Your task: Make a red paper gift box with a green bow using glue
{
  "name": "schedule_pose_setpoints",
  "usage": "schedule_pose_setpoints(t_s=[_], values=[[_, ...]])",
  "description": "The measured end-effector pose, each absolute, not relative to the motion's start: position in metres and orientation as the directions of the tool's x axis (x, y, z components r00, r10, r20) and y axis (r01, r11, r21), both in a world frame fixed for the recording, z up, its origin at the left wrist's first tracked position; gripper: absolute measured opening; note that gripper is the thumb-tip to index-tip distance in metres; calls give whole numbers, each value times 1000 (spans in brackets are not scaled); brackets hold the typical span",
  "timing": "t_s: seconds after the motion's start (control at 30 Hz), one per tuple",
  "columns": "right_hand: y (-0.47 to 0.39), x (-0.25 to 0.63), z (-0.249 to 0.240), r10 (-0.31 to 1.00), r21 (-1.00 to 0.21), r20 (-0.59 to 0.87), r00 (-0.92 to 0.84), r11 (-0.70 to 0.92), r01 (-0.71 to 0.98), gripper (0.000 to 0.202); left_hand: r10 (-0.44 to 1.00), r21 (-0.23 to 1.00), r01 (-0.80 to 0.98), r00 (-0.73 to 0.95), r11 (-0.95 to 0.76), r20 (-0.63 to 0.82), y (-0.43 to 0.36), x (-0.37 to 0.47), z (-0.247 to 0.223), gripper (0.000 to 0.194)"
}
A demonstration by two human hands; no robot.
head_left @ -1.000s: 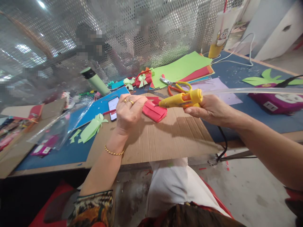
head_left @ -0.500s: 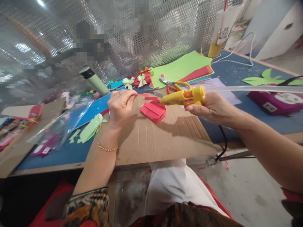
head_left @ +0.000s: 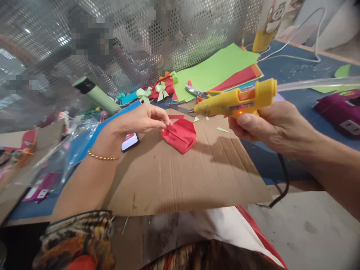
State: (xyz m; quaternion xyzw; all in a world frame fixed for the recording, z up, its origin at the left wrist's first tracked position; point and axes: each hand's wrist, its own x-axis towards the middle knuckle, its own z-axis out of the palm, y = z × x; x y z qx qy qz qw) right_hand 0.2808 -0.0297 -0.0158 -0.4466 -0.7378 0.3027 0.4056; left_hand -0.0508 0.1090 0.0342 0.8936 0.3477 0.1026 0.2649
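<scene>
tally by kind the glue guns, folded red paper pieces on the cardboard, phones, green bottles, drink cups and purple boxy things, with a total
Glue gun: 1, in the right hand
Folded red paper piece on the cardboard: 1
Phone: 1
Green bottle: 1
Drink cup: 1
Purple boxy things: 2
Total: 7

At 2 o'clock, the handle of the yellow glue gun [head_left: 229, 105] was wrapped and hidden by the right grip [head_left: 270, 123], while the scissors [head_left: 194, 90] were partly masked by its body. Whether the red paper [head_left: 182, 138] was pinched or merely touched by the left grip [head_left: 140, 119] could not be told. At 9 o'clock, the phone [head_left: 131, 143] was partly covered by the left wrist, its screen too small to be read. The cup [head_left: 262, 40] at 1 o'clock was cropped by the upper edge, the purple box [head_left: 339, 112] at 3 by the right.
</scene>
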Motion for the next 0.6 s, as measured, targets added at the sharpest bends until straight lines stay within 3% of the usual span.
schedule_pose_setpoints(t_s=[0.17, 0.33, 0.6], values=[[-34, 279, -7, 911, -801, 313, -270, 406, 440, 81, 734, 489, 603, 668, -630, 123, 110, -62, 24, 20], [-36, 278, -9, 923, -805, 310, -227, 382, 453, 82, 705, 580, 593, 708, -559, -44, 111, -73, 20, 26], [-34, 273, -18, 926, -837, 291, -242, 369, 404, 78, 678, 660, 535, 733, -528, -52, 57, -73, 23, 39]])
